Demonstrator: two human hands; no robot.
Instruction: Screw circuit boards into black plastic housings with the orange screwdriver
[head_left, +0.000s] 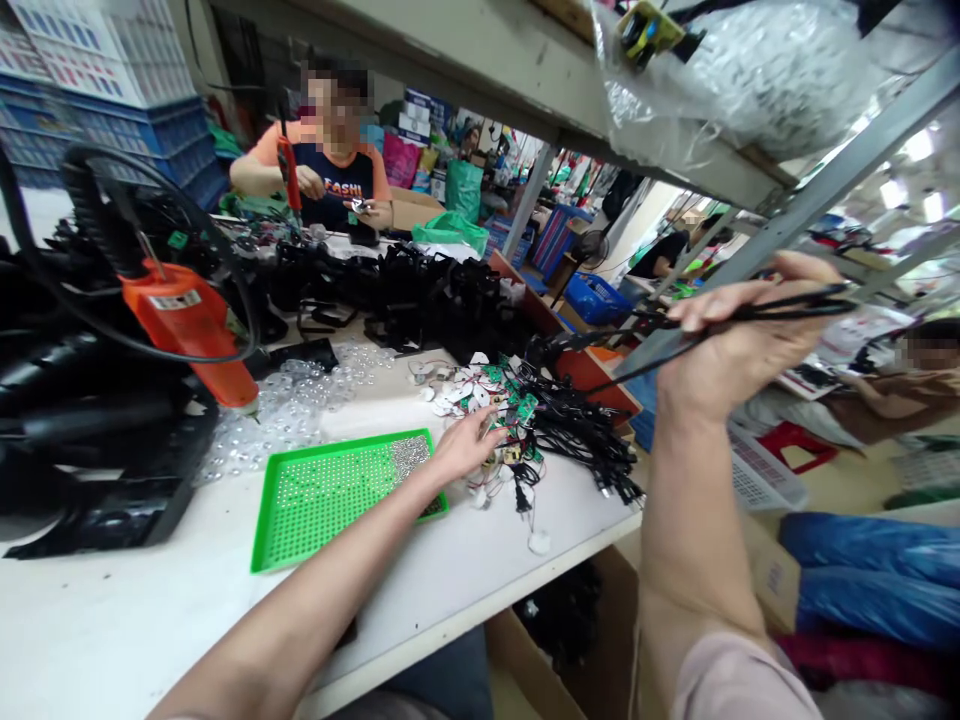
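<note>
My right hand (750, 325) is raised at the right, its fingers wrapped round a black cable (645, 368). Folded lengths of the cable stick out past the fingers, and a strand runs down left toward the pile on the table. My left hand (471, 445) reaches into small green circuit boards (527, 408) with thin wires and white round pieces (457, 395). Its fingers look apart and touch the pile; their tips are partly among the parts. Beside them lies a heap of black cables (577, 435).
A green perforated tray (322, 510) holds small metal screws (411, 455). An orange electric screwdriver (191, 325) hangs at the left above clear plastic pieces (277, 405). Black parts (442, 290) are heaped behind. A co-worker (330, 170) sits opposite. A slanted metal post (840, 170) stands near my right hand.
</note>
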